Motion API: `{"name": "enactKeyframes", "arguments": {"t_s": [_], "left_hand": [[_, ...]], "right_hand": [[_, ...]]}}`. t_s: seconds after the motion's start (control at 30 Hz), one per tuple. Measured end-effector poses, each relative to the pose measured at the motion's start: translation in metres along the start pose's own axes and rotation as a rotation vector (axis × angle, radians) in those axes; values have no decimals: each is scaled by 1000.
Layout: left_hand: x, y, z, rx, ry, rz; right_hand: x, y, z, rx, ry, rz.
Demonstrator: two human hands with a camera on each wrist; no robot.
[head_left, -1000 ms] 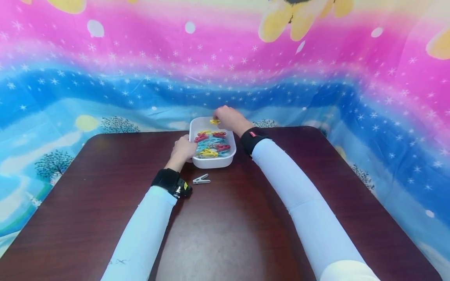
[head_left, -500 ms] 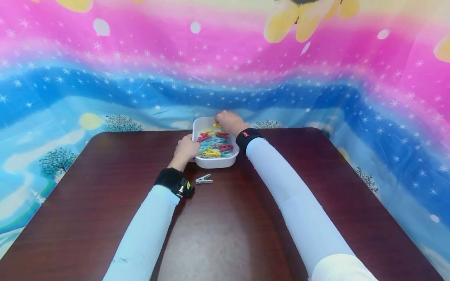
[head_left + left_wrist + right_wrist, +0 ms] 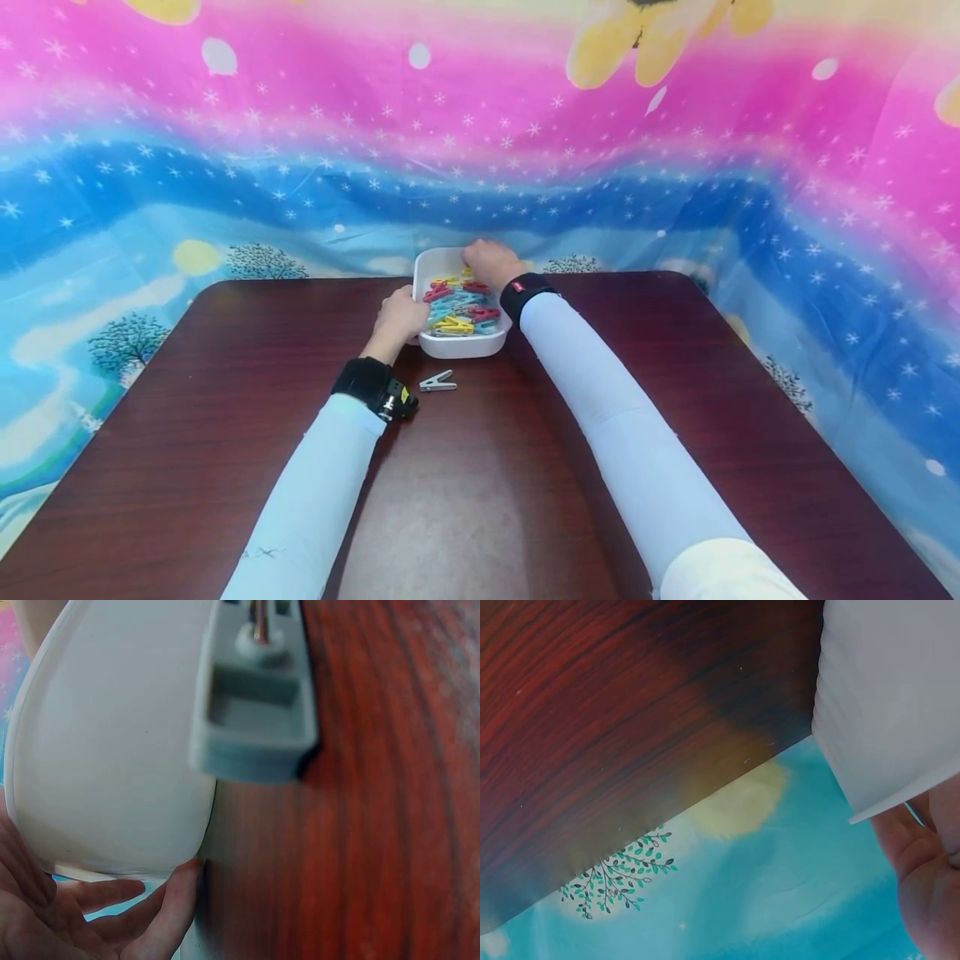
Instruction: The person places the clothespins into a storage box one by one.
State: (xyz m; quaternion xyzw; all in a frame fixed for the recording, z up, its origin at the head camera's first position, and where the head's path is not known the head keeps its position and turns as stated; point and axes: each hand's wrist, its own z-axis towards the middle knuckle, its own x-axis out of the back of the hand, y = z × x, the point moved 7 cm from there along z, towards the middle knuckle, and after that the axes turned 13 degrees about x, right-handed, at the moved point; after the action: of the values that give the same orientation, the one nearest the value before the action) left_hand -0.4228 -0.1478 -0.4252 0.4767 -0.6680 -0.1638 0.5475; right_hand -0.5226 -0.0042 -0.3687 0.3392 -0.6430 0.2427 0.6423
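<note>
A white plastic box (image 3: 461, 347) stands near the table's far edge, with several red, yellow and blue clothespins (image 3: 459, 308) inside. My left hand (image 3: 400, 317) grips its left wall; in the left wrist view that hand's fingers (image 3: 176, 900) lie against the outside of the box. My right hand (image 3: 493, 263) is over the far right corner, fingers down inside the rim. A yellow clothespin (image 3: 467, 272), mostly hidden, shows at those fingertips, pinched there. In the right wrist view the box wall (image 3: 892, 697) covers the fingertips. A grey clothespin (image 3: 438, 382) lies in front of the box.
The dark wooden table (image 3: 480, 467) reaches back to a printed cloth backdrop (image 3: 337, 192) that also runs along both sides. The grey clothespin lies close to my left wrist's black strap and camera (image 3: 375, 390).
My right hand, with the yellow clothespin, has lowered slightly towards the inside of the box. The left hand keeps its grip. The whole head view has shifted a little.
</note>
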Motion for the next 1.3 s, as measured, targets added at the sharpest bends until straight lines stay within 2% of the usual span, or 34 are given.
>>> {"name": "enactKeyframes", "arguments": {"t_s": [0.17, 0.37, 0.73, 1.1, 1.3], "left_hand": [[-2, 3, 0, -3, -5, -14], [-4, 6, 2, -11, -6, -6], [-4, 4, 4, -2, 0, 11], [0, -1, 4, 3, 2, 16], [-1, -2, 3, 4, -3, 11]], "right_hand": [[-2, 2, -2, 7, 8, 1], [-4, 8, -4, 7, 8, 54], [0, 7, -4, 16, 11, 122], [21, -2, -17, -2, 13, 209], [48, -17, -43, -7, 125, 289]]}}
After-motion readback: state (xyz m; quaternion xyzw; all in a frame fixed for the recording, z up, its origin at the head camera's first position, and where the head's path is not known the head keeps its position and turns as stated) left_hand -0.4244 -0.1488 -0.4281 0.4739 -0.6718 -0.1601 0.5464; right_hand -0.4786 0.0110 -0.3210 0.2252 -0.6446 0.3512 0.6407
